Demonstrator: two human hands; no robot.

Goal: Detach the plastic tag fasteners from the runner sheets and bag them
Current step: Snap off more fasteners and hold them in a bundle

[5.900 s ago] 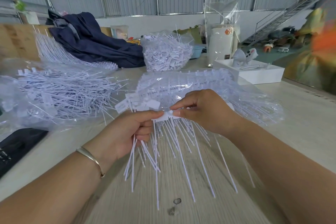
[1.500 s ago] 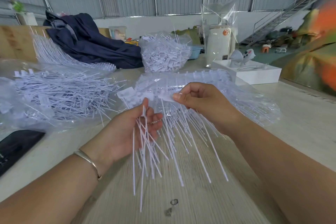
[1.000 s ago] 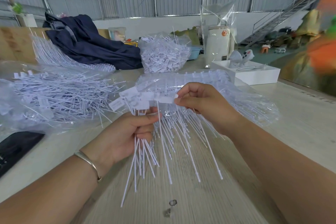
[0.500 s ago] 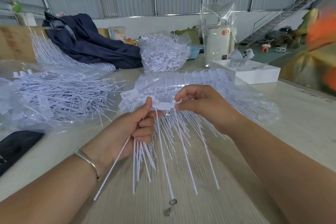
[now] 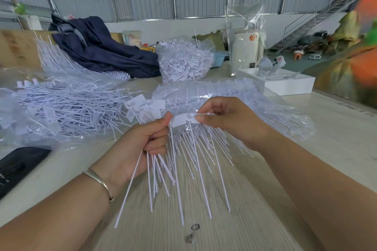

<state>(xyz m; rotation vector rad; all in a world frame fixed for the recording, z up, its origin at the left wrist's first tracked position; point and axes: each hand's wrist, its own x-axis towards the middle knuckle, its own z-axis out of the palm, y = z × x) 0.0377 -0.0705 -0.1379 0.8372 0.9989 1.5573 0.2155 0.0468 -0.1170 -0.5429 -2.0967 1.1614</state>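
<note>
My left hand grips a bundle of detached white tag fasteners; their flat heads fan out above my fist and their thin tails hang below it. My right hand pinches the runner sheet by its top, with many fasteners hanging from it like a comb. Between my two thumbs sits one flat fastener head, touched by both. A clear bag of runner sheets lies just behind my hands. Another clear bag of loose fasteners lies to the left.
A heaped bag of small tag heads stands at the back centre beside a dark blue cloth. A white box and a wrapped white canister stand back right. A black object lies at the left edge.
My left thumb has risen to the fastener head at the runner's end, and both hands have drawn closer together. The bundle in my left hand hangs lower than a second ago.
</note>
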